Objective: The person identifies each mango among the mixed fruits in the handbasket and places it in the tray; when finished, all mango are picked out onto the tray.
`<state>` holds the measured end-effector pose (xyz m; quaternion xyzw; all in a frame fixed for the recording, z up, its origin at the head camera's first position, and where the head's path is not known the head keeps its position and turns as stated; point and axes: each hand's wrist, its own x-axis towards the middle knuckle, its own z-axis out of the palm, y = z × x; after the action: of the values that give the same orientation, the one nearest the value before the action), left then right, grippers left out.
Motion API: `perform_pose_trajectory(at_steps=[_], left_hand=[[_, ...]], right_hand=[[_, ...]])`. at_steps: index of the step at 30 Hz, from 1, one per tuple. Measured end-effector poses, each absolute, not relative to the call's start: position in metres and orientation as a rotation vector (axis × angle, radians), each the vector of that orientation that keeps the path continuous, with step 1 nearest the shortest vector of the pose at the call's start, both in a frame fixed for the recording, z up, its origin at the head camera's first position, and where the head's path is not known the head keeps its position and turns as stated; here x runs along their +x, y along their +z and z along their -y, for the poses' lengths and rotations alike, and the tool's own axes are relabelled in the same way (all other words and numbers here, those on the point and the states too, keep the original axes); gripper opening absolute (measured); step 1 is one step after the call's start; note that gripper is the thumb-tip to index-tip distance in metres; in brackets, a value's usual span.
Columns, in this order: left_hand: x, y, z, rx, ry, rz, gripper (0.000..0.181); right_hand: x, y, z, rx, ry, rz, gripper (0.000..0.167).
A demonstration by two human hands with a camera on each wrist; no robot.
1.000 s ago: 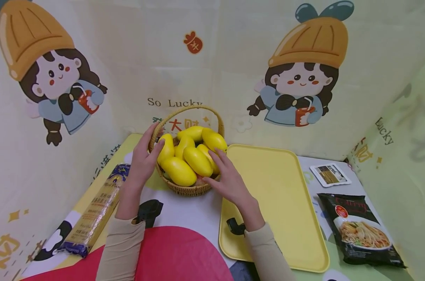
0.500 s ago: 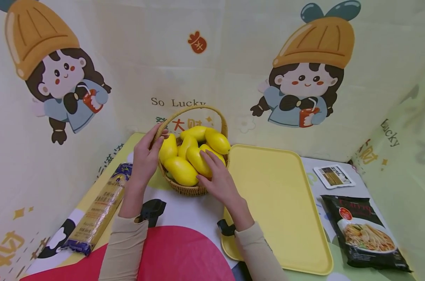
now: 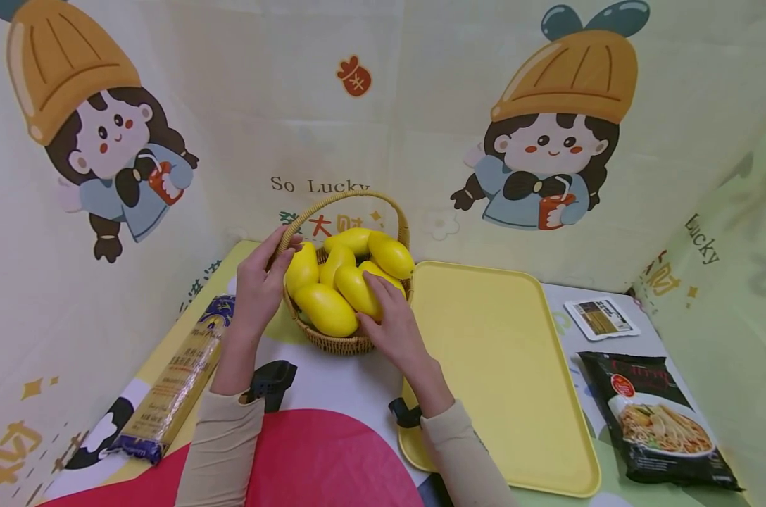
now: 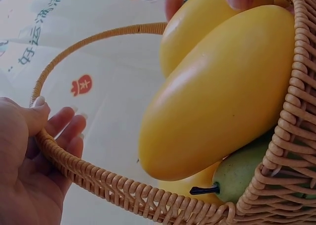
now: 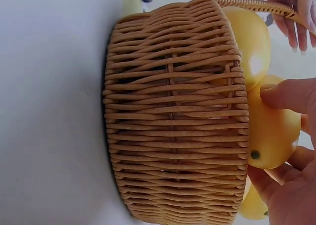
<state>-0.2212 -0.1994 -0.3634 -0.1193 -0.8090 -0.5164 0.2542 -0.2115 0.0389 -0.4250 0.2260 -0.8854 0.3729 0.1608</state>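
A wicker basket heaped with several yellow mangoes stands at the back of the table. My left hand holds the left side of its arched handle; in the left wrist view, the thumb and curled fingers lie around the wicker. With thumb and fingers on either side, my right hand grips a mango near the front right of the heap, as the right wrist view confirms. Another mango lies just left of it. A green fruit with a dark stem shows under the mangoes in the left wrist view.
Right of the basket lies a yellow tray. Beyond it are a small white packet and a black noodle bag. A long golden pasta pack lies at the left. Printed cloth walls rise behind and beside the table.
My left hand has taken hold of the basket handle. My right hand has moved left from the basket's right side and closed around a mango. The head view has shifted slightly.
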Motion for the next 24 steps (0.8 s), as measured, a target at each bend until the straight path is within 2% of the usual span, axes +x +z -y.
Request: perform_pose_trajectory(at_steps=[24], left_hand=[[-0.22, -0.362, 0.2, -0.323, -1.406, 2.199, 0.045]], right_hand=[[-0.208, -0.408, -0.05, 0.672, 1.221, 2.355, 0.067]])
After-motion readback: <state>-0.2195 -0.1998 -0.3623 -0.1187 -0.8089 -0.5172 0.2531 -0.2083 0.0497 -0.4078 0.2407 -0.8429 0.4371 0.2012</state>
